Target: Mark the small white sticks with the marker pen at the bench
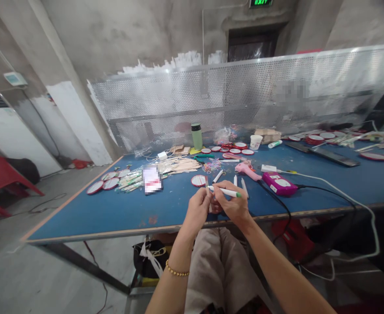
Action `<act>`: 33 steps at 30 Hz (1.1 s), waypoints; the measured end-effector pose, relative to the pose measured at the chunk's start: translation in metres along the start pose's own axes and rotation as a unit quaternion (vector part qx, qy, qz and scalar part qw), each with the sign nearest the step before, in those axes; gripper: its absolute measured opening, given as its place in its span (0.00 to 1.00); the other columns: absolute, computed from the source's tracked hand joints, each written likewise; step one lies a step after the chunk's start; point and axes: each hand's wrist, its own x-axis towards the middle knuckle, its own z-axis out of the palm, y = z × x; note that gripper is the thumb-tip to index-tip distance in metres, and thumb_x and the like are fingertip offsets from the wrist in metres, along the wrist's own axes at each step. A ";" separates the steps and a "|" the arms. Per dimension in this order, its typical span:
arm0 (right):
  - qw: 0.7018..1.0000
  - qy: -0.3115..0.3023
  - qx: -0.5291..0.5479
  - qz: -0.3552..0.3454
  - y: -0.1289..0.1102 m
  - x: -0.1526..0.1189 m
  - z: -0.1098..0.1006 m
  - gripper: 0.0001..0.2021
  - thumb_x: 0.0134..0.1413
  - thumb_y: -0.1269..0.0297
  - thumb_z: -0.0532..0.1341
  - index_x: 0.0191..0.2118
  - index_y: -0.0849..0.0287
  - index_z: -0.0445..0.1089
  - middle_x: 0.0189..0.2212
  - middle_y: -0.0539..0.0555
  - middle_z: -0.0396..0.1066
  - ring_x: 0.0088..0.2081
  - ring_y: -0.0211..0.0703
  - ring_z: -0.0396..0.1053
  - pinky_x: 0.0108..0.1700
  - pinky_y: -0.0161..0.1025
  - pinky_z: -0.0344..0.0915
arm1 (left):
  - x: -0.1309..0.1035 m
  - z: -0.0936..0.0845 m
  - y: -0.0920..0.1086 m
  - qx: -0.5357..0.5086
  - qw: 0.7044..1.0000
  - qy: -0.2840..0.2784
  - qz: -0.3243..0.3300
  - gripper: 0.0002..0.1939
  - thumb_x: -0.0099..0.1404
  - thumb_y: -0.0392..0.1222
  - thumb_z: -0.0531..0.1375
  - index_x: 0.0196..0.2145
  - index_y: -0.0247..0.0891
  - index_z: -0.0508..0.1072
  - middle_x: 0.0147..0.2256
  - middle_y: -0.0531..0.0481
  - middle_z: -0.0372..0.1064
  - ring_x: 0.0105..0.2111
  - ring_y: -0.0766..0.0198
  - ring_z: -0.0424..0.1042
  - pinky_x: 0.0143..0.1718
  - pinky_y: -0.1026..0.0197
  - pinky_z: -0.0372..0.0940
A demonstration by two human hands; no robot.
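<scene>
My left hand (198,206) is closed around a thin flat wooden stick (207,183), held upright just over the table's front edge. In my right hand (234,205) is a white marker with a green end (227,191), its tip against or very close to the stick. Just behind my hands lies a round white disc with a red rim (199,180). A white pen with a dark end (217,176) lies beside the disc, and two more white pens (245,187) lie behind my right hand.
On the blue table (113,213) are a pile of sticks (182,165), a phone (152,179), colourful bands (212,165), a pink glue gun (248,170), a purple box (280,183) with cables, a green bottle (197,137) and a paper cup (255,142). A perforated metal screen (166,96) stands behind.
</scene>
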 end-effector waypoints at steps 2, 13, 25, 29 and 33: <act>1.000 -0.004 -0.005 0.004 0.000 0.000 0.000 0.08 0.57 0.69 0.58 0.29 0.59 0.72 0.24 0.50 0.73 0.25 0.36 0.69 0.30 0.32 0.66 | 0.000 0.000 0.000 -0.005 1.000 -0.002 -0.003 0.21 0.58 0.60 0.60 0.32 0.38 0.65 0.24 0.55 0.67 0.21 0.66 0.70 0.26 0.60 0.70; 1.000 0.003 -0.003 0.013 -0.002 0.000 -0.001 0.08 0.57 0.69 0.58 0.29 0.58 0.72 0.24 0.50 0.74 0.25 0.37 0.70 0.29 0.33 0.67 | -0.001 0.000 0.003 -0.013 1.000 0.002 -0.012 0.19 0.57 0.58 0.61 0.32 0.38 0.65 0.23 0.56 0.69 0.21 0.65 0.71 0.27 0.60 0.70; 1.000 -0.003 -0.009 0.012 -0.001 0.000 -0.001 0.08 0.57 0.68 0.58 0.29 0.58 0.72 0.24 0.50 0.74 0.25 0.37 0.70 0.30 0.33 0.67 | 0.000 0.000 0.000 -0.015 1.000 0.003 -0.008 0.20 0.57 0.59 0.61 0.32 0.38 0.66 0.23 0.56 0.68 0.20 0.66 0.70 0.25 0.61 0.69; 1.000 -0.005 -0.010 0.024 -0.001 0.000 -0.001 0.09 0.58 0.67 0.58 0.29 0.58 0.72 0.23 0.50 0.73 0.25 0.37 0.70 0.31 0.34 0.68 | 0.001 0.000 -0.001 -0.028 0.999 0.001 -0.022 0.20 0.57 0.59 0.62 0.33 0.38 0.66 0.23 0.56 0.69 0.21 0.64 0.72 0.26 0.60 0.70; 0.999 0.015 -0.004 0.032 -0.001 -0.001 -0.001 0.09 0.58 0.67 0.57 0.29 0.58 0.72 0.24 0.50 0.73 0.24 0.37 0.69 0.30 0.34 0.68 | 0.001 -0.001 -0.001 -0.034 0.999 -0.004 -0.031 0.20 0.57 0.59 0.62 0.34 0.39 0.66 0.24 0.55 0.70 0.22 0.63 0.73 0.28 0.58 0.71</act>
